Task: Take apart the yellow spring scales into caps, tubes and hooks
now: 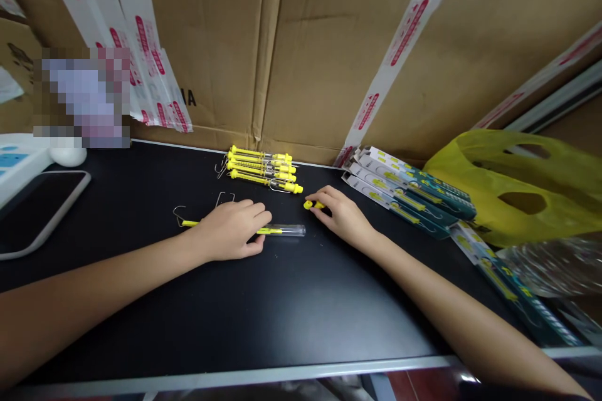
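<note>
My left hand (235,229) is closed around a clear tube (292,230) with a yellow rod inside, held low over the black table. Metal hooks stick out at its left end, and its right end has no yellow cap. Just right of that end, my right hand (339,213) pinches a small yellow cap (308,205) between thumb and fingers. Behind both hands lies a stack of similar yellow hook tools (263,169), with yellow ends pointing right.
Printed boxes (399,191) lie at the right, beside a yellow plastic bag (517,188) and a clear plastic wrapper (559,263). A phone (40,207) rests at the far left near a white power strip (21,160). Large taped cardboard (310,56) stands behind the black table (282,326).
</note>
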{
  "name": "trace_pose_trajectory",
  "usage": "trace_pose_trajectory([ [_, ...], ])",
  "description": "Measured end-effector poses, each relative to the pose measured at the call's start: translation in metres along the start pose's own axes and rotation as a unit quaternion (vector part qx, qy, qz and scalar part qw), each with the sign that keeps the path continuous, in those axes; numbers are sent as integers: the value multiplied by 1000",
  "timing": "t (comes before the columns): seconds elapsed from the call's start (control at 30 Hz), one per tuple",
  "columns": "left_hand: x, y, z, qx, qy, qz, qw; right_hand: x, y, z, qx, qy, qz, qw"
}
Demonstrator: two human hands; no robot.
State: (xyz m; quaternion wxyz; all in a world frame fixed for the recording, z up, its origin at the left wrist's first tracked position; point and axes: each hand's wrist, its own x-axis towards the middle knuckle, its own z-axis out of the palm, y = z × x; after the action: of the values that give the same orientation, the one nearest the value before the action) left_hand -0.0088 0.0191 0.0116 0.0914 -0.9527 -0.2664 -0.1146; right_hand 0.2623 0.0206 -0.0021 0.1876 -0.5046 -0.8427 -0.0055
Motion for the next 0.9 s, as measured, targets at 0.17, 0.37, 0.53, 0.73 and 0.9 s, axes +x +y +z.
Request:
trace_pose_trajectory([
  [0.17,-1,2,9,6,17,36,999,-13,-14,-11,-5,50,-20,999],
  [0.37,-2,2,12,-36,21,19,999,-23,-33,-17,19,-2,-65,998],
  [0.53,-3,1,12,-83,18,-4,996,-20,-26,-13,39,8,-55,998],
  [0.73,-2,0,13,-94,23,-14,995,-17,-13,-18,6,2,-72,997],
  [0.9,-2,-1,13,-96,21,-24,995,-16,-6,-18,36,-17,-61,997],
])
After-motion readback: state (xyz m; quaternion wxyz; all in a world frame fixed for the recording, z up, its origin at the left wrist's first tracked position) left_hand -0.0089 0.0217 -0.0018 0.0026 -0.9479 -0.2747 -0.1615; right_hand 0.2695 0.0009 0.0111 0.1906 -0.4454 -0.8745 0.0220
